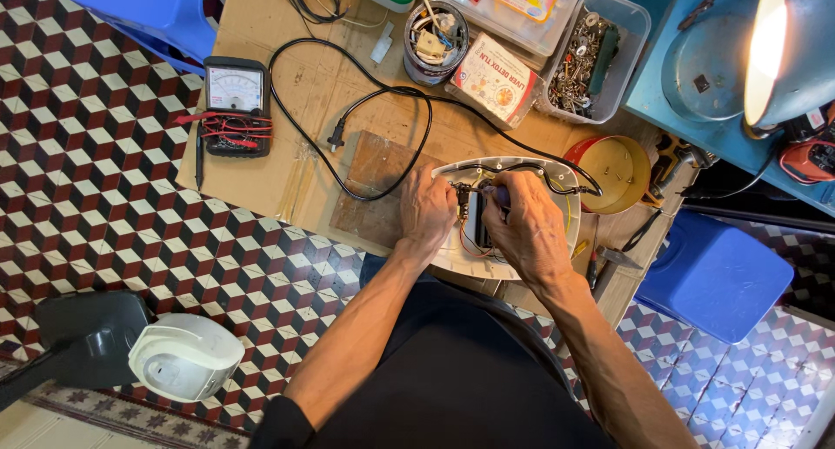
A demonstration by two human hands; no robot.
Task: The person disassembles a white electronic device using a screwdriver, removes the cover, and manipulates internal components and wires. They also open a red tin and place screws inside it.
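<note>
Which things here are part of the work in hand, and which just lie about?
In hand:
left hand and right hand on the open white appliance shell
its inner wiring
black power cord

Lying about:
analogue multimeter
clear tub of screws
round tin of odds
red-rimmed bowl
white cover on the floor

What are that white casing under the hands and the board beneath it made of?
The white casing looks like moulded plastic: smooth, slightly glossy, with rounded edges. The board beneath it seems to be bare wood, brown and matt with visible grain and wear, though it could be plywood.
</note>
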